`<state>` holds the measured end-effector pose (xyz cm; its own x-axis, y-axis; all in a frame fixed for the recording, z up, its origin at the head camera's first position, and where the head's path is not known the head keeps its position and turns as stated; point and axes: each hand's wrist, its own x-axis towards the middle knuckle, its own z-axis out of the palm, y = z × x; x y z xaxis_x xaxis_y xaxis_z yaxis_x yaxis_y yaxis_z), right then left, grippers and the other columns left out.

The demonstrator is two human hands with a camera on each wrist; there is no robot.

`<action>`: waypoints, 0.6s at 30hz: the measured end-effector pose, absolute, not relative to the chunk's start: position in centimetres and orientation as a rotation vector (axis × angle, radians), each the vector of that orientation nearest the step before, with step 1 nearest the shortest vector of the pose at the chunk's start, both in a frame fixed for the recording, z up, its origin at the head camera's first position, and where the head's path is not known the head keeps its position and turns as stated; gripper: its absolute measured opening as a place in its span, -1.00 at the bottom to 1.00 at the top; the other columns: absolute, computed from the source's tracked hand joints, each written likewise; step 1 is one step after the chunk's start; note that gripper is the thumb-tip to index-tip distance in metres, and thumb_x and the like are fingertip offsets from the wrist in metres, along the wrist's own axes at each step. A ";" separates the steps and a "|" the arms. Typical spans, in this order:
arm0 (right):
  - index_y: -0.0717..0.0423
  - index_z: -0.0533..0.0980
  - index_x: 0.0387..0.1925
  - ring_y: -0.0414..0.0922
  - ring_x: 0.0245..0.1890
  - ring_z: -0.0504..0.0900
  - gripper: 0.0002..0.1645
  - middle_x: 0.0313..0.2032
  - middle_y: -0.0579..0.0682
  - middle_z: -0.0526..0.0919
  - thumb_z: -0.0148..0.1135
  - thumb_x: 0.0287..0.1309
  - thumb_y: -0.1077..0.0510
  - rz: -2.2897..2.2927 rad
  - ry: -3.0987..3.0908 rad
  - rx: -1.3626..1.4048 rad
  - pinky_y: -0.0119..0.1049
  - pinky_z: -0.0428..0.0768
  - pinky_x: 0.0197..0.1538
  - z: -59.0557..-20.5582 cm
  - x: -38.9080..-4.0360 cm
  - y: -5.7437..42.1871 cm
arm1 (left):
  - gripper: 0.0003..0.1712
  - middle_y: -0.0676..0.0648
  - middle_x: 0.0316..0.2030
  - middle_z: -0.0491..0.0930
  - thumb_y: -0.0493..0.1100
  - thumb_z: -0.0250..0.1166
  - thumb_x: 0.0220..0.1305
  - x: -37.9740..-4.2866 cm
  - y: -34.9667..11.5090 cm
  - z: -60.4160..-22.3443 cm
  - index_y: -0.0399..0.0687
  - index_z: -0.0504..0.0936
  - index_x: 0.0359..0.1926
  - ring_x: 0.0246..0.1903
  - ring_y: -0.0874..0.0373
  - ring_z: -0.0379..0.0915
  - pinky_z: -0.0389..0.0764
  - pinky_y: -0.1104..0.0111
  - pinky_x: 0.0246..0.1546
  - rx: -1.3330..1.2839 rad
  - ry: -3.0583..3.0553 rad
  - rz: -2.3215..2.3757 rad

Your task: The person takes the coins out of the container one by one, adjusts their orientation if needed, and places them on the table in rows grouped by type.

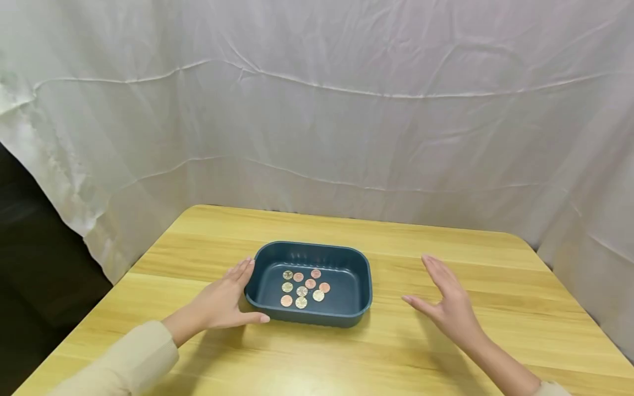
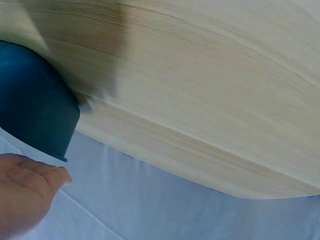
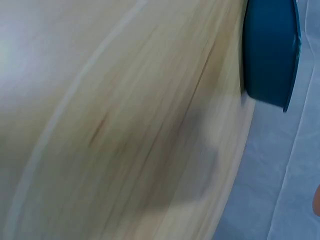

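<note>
A dark blue rectangular tray (image 1: 346,319) with rounded corners sits on the wooden table, and several coins (image 1: 302,291), some gold-toned and some copper-toned, lie flat and spread over its floor. My left hand (image 1: 223,300) is at the tray's left side, fingers extended along the outer wall and thumb stretched out near the front corner. In the left wrist view its fingers (image 2: 35,182) appear right by the tray's rim. Apart from the tray, on its right, my right hand (image 1: 453,305) hovers over the table with straight fingers and thumb spread, holding nothing.
The light wooden table (image 1: 307,363) has rounded far corners. Behind it hangs a wrinkled pale curtain (image 1: 346,137), which also runs along both sides. A dark area (image 1: 34,264) shows beyond the curtain's edge at the left.
</note>
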<state>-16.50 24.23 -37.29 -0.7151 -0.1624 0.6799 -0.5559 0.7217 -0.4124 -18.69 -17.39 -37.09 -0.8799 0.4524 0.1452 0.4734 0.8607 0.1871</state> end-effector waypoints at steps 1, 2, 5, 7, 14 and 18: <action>0.34 0.34 0.21 -0.26 0.32 0.23 0.00 0.14 0.33 0.45 0.54 -0.40 0.20 0.815 -2.254 0.573 -0.68 0.09 0.30 -37.3 -16.7 24.0 | 0.31 -0.36 0.36 0.09 0.52 0.21 -0.14 -18.7 -17.5 -37.1 -0.43 0.11 0.34 0.34 -0.23 0.07 0.29 -0.01 0.25 -0.731 -2.945 -0.335; 0.35 0.36 0.18 -0.37 0.30 0.21 -0.01 0.12 0.33 0.47 0.55 -0.43 0.22 0.826 -2.217 0.602 -0.76 0.06 0.26 -37.3 -16.9 23.6 | 0.31 -0.36 0.36 0.08 0.53 0.20 -0.13 -18.8 -17.5 -37.0 -0.43 0.11 0.34 0.35 -0.23 0.06 0.28 -0.01 0.26 -0.727 -2.955 -0.343; 0.38 0.42 0.12 -0.46 0.24 0.24 -0.05 0.06 0.32 0.52 0.56 -0.50 0.26 0.862 -2.165 0.654 -0.76 0.11 0.24 -37.3 -17.4 22.6 | 0.30 -0.33 0.37 0.07 0.53 0.19 -0.13 -18.9 -17.6 -37.0 -0.38 0.10 0.35 0.36 -0.23 0.04 0.27 -0.03 0.25 -0.710 -2.987 -0.380; 0.34 0.45 0.10 -0.38 0.21 0.33 -0.08 0.04 0.28 0.55 0.56 -0.51 0.27 0.879 -2.171 0.654 -0.77 0.15 0.22 -37.2 -17.6 21.8 | 0.30 -0.33 0.37 0.07 0.53 0.20 -0.13 -19.1 -17.6 -37.0 -0.38 0.11 0.35 0.35 -0.25 0.04 0.28 -0.06 0.23 -0.711 -2.996 -0.391; 0.24 0.49 0.07 0.07 0.09 0.49 -0.18 0.06 0.19 0.57 0.56 -0.42 0.22 0.947 -2.265 0.618 -0.77 0.18 0.17 -36.6 -18.6 19.0 | 0.27 -0.34 0.36 0.11 0.50 0.22 -0.12 -19.7 -17.7 -37.0 -0.39 0.13 0.34 0.33 -0.29 0.07 0.31 -0.10 0.20 -0.733 -2.997 -0.384; 0.22 0.51 0.05 0.09 0.10 0.51 -0.22 0.05 0.17 0.59 0.55 -0.36 0.18 0.982 -2.299 0.629 -0.37 0.47 0.16 -36.5 -19.2 17.6 | 0.26 -0.33 0.36 0.10 0.49 0.22 -0.11 -19.9 -17.9 -37.0 -0.38 0.13 0.34 0.33 -0.28 0.05 0.28 -0.09 0.22 -0.744 -3.006 -0.387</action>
